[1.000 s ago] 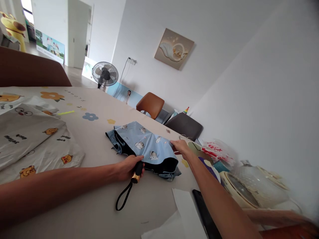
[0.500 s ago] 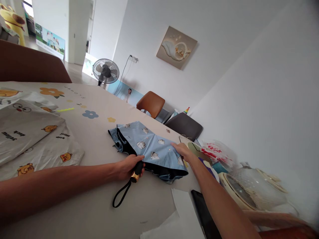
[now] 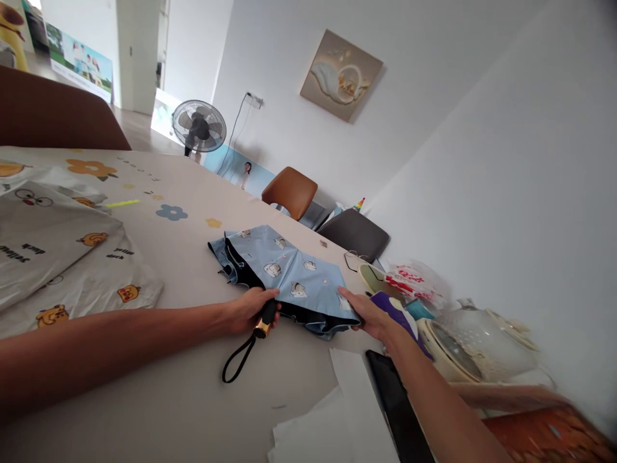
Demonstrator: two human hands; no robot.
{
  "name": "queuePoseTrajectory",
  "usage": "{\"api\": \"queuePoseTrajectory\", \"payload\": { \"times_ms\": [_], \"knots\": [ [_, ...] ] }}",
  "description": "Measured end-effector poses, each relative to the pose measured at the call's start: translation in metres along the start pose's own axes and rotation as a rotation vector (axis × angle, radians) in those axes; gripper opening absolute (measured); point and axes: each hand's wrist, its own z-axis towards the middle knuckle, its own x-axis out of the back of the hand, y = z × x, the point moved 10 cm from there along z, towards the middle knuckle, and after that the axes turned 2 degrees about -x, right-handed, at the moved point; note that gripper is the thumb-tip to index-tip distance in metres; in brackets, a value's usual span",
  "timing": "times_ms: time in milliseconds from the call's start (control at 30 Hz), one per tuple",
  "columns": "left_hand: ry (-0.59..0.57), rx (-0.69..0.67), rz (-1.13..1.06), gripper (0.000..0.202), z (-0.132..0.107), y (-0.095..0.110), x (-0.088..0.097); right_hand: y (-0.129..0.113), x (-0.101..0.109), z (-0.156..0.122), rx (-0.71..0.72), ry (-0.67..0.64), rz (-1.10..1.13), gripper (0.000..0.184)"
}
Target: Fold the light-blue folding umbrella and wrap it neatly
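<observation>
A collapsed light-blue umbrella [image 3: 284, 276] with small cartoon prints and a black lining lies on the table. My left hand [image 3: 250, 310] is wrapped round its black handle with a gold band, and a black wrist loop [image 3: 236, 363] trails toward me. My right hand [image 3: 369, 315] pinches the near right edge of the blue canopy fabric.
The table carries a beige flower-print cloth [image 3: 164, 218], folded duck-print fabric [image 3: 58, 257] at left, white paper [image 3: 337, 418] and a black flat object [image 3: 395, 411] near me, and a glass-lidded pot [image 3: 477, 347], bags and glasses at right. Chairs [image 3: 289, 191] stand beyond the far edge.
My right hand slid along the canopy from its far right side down to the near right edge, drawing the fabric over. My left hand stayed on the handle.
</observation>
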Motion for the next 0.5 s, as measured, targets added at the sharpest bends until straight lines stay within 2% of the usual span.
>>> {"api": "queuePoseTrajectory", "payload": {
  "times_ms": [100, 233, 333, 500],
  "knots": [
    [-0.013, 0.0, -0.001, 0.017, 0.0, 0.0, 0.0, 0.004, -0.007, -0.018, 0.041, -0.095, 0.164, 0.029],
    [-0.027, 0.007, -0.002, 0.018, -0.002, 0.0, -0.002, -0.013, 0.001, -0.032, 0.149, -0.022, 0.366, 0.018],
    [-0.025, 0.011, -0.001, 0.017, -0.003, 0.0, -0.002, -0.036, 0.002, -0.04, 0.216, 0.008, 0.493, 0.013],
    [-0.055, 0.009, -0.014, 0.017, -0.001, -0.001, -0.003, -0.091, -0.022, -0.055, 0.353, -0.051, 0.499, 0.012]
  ]
}}
